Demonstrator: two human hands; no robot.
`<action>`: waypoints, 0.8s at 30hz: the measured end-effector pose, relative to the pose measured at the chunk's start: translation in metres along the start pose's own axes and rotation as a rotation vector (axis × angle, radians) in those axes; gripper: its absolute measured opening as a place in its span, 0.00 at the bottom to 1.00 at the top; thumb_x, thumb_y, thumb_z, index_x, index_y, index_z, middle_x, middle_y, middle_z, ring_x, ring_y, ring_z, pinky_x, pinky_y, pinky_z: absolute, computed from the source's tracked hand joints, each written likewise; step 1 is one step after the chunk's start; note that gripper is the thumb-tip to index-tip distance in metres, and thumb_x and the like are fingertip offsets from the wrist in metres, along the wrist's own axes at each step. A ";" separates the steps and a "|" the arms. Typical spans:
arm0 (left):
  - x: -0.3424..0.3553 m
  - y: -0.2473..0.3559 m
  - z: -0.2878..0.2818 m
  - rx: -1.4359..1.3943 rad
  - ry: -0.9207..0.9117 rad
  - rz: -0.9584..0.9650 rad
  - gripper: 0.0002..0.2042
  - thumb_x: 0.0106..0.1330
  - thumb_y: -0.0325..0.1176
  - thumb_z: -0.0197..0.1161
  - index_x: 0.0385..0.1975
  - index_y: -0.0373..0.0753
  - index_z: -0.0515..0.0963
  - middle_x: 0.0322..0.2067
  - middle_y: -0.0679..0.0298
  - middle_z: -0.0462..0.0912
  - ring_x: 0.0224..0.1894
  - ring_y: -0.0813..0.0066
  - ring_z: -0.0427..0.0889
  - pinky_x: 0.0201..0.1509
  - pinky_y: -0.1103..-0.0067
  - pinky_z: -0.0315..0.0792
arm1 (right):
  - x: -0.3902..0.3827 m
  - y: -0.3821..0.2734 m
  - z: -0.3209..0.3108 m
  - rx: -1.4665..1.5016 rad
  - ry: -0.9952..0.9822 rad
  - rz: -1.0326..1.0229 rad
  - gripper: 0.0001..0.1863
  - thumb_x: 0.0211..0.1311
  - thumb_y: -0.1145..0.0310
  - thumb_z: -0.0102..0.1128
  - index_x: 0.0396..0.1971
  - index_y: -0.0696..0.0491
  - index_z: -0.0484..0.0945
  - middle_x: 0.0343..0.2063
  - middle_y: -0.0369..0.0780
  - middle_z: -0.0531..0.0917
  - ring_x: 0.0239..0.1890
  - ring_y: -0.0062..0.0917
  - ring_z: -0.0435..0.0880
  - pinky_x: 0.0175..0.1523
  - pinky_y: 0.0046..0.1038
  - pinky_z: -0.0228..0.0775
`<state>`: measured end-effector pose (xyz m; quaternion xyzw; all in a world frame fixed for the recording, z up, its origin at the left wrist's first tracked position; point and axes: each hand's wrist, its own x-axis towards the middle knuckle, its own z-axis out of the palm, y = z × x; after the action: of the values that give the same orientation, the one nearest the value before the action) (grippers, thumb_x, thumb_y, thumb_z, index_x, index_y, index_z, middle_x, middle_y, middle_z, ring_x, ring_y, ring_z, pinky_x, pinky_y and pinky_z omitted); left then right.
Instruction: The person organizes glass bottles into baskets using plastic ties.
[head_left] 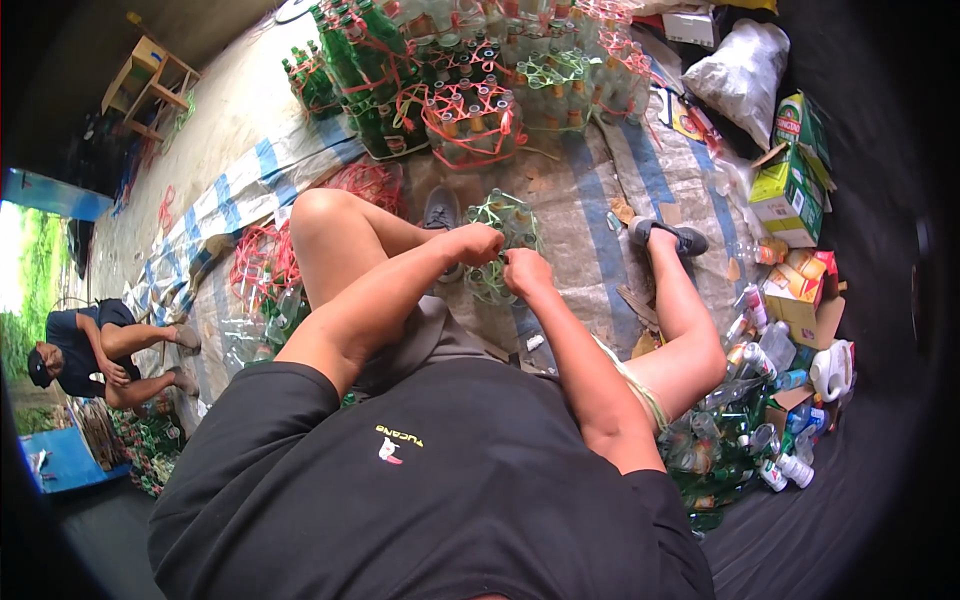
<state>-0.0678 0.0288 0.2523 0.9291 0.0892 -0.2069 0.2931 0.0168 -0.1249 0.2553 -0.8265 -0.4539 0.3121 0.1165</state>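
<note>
Bottle bundle (514, 218) at 12 o'clock, my left hand (478, 243) and right hand (527, 273) curled closed, seemingly on its green cord (490, 284); I should pull evenly so no bottle slips loose.

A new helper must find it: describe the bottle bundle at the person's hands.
On the striped sheet, look between the person's dark shoes. Beneath the left hand and right hand is the bottle bundle, green-corded and standing apart from the crowded bundles beyond.
</note>
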 end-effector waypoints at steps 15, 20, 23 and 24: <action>0.012 0.015 0.004 0.128 -0.121 -0.217 0.08 0.45 0.23 0.67 0.27 0.38 0.85 0.27 0.53 0.85 0.30 0.60 0.86 0.34 0.69 0.80 | 0.012 -0.009 0.008 -0.177 0.039 0.079 0.13 0.59 0.66 0.47 0.36 0.49 0.81 0.41 0.46 0.83 0.45 0.45 0.82 0.49 0.44 0.74; 0.017 0.006 0.004 0.158 -0.139 -0.165 0.07 0.47 0.24 0.65 0.28 0.36 0.85 0.30 0.53 0.85 0.37 0.57 0.86 0.40 0.67 0.79 | 0.011 -0.013 0.013 -0.125 0.098 0.097 0.14 0.59 0.65 0.46 0.37 0.50 0.81 0.40 0.46 0.84 0.44 0.46 0.82 0.48 0.45 0.74; 0.016 0.009 0.007 0.145 -0.005 -0.195 0.08 0.49 0.25 0.63 0.29 0.38 0.85 0.32 0.53 0.86 0.39 0.58 0.85 0.41 0.66 0.79 | 0.015 -0.011 0.012 -0.115 0.105 0.101 0.14 0.58 0.66 0.47 0.37 0.51 0.81 0.39 0.47 0.84 0.45 0.47 0.82 0.48 0.45 0.74; 0.016 0.011 0.008 0.118 0.024 -0.227 0.09 0.49 0.26 0.63 0.30 0.38 0.85 0.34 0.54 0.86 0.40 0.57 0.85 0.42 0.67 0.79 | 0.015 -0.009 0.012 -0.118 0.108 0.099 0.14 0.58 0.66 0.47 0.37 0.51 0.81 0.39 0.47 0.84 0.45 0.47 0.82 0.48 0.45 0.74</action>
<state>-0.0531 0.0155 0.2453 0.9310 0.1851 -0.2326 0.2118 0.0094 -0.1089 0.2441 -0.8689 -0.4231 0.2452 0.0765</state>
